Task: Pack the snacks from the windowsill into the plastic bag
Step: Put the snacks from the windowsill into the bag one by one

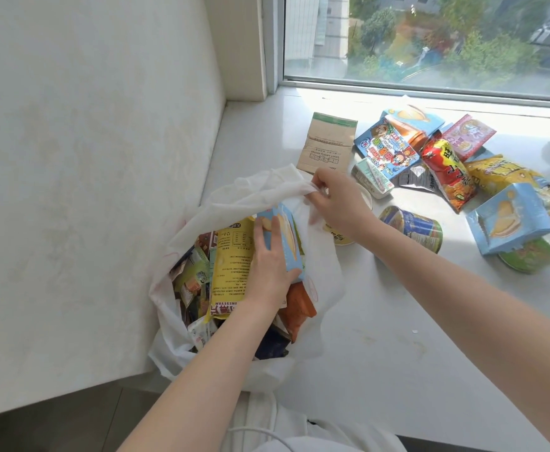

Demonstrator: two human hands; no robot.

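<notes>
A white plastic bag (324, 282) lies open on the windowsill (381, 337) by the left wall, stuffed with several snack packets, among them a yellow pouch (231, 265). My left hand (272, 269) is inside the bag's mouth and grips a light-blue snack box (288, 236), thumb on one side and fingers on the other. My right hand (338, 200) pinches the bag's far rim and holds it up. More snacks lie to the right: a brown paper packet (329, 145), a blue cartoon box (387, 148), a red bag (446, 171), a blue can (413, 226), another light-blue box (511, 220).
A white wall (87, 158) runs along the left of the sill, right beside the bag. The window (430, 37) closes off the far side. A green tub (527, 259) sits under the light-blue box at the right. My white-clothed lap (299, 432) is below the sill's front edge.
</notes>
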